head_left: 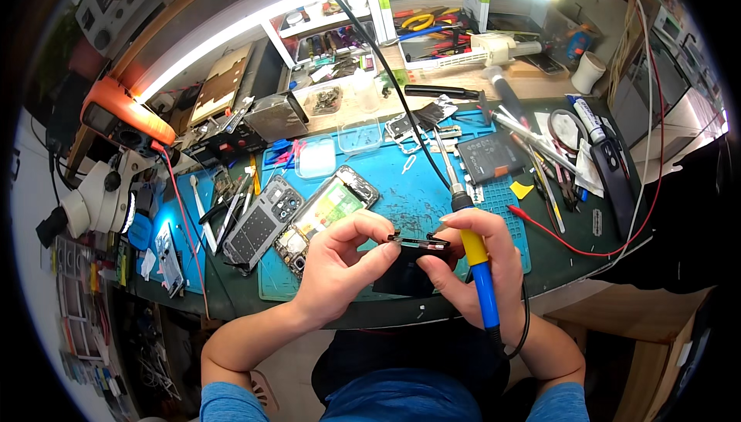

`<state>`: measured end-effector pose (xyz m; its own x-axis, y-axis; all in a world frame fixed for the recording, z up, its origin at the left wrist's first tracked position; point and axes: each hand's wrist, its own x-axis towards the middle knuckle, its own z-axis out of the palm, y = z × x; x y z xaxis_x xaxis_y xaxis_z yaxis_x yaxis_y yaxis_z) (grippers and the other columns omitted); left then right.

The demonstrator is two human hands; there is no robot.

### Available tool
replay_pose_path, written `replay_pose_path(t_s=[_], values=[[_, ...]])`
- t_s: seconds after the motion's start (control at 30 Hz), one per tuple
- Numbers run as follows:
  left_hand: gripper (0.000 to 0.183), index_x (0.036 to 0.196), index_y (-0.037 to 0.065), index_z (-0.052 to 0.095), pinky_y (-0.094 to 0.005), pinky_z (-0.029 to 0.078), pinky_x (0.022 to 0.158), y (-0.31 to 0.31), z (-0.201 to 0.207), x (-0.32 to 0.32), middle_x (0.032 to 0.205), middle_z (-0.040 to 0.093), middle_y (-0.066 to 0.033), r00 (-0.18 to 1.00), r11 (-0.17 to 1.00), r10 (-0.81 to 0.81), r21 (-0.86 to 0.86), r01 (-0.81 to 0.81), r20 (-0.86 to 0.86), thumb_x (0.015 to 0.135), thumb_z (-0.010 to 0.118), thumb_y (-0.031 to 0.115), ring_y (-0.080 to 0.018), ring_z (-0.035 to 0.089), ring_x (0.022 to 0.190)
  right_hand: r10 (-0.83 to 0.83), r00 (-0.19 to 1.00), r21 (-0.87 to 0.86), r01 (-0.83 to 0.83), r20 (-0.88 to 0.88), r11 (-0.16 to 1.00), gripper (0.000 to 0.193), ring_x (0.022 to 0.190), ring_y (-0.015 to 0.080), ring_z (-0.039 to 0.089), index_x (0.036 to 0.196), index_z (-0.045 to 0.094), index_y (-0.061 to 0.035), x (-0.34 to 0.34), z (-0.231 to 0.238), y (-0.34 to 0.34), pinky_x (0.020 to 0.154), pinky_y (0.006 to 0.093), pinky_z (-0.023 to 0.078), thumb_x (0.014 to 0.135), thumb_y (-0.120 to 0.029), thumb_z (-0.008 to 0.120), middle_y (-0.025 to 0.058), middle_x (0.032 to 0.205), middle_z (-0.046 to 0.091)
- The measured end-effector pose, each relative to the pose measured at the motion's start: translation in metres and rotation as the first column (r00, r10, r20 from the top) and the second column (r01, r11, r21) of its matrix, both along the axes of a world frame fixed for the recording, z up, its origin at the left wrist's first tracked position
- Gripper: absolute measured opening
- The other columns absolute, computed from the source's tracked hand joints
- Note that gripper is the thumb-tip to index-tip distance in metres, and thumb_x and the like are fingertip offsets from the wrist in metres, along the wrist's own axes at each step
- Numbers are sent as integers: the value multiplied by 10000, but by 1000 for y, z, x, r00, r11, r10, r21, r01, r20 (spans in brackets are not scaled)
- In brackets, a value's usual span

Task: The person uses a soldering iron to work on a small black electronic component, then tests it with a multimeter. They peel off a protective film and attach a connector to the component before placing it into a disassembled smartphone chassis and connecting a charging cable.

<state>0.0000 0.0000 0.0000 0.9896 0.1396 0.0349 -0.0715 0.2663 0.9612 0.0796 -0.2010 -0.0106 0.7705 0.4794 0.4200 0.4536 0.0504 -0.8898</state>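
Observation:
Both hands are raised over the near edge of the blue mat. My left hand (340,256) pinches the left end of a thin black electronic part (417,243) between thumb and fingers. Its edge faces me, with small metallic bits along it, and I cannot make out its exact kind. My right hand (490,260) is curled at the part's right end, thumb and fingers close around it. A soldering iron (479,268) with a yellow and blue handle lies across that same hand, its metal shaft pointing away from me. Below the part, a dark flat surface (401,277) shows.
An opened phone (328,217) and a grey phone back cover (262,221) lie left on the mat. A black battery (489,156) lies beyond the iron. Tweezers and pens (548,183) crowd the right; an orange multimeter (127,117) stands far left. The iron's cable (390,67) hangs overhead.

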Motion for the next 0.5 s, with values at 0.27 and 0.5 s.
replay_pose_path(t_s=[0.27, 0.5], values=[[122, 1049, 18, 655, -253, 473, 884, 3, -2, 3, 1114, 623, -30, 999, 999, -40, -25, 40, -18, 957, 731, -4, -100, 579, 1030, 18, 999, -30, -17, 38, 999, 535, 813, 189, 765, 1308, 567, -80, 3, 3, -3, 715, 293, 609, 862, -80, 862, 109, 948, 745], [145, 1026, 46, 652, -295, 466, 914, 13, 11, 4, 1101, 629, -59, 979, 991, -130, -35, 126, -157, 927, 744, -8, -133, 578, 1040, 70, 997, -35, -69, 18, 997, 555, 840, 199, 769, 1330, 560, -83, 3, 9, -5, 735, 302, 607, 861, -56, 855, 106, 944, 744]])
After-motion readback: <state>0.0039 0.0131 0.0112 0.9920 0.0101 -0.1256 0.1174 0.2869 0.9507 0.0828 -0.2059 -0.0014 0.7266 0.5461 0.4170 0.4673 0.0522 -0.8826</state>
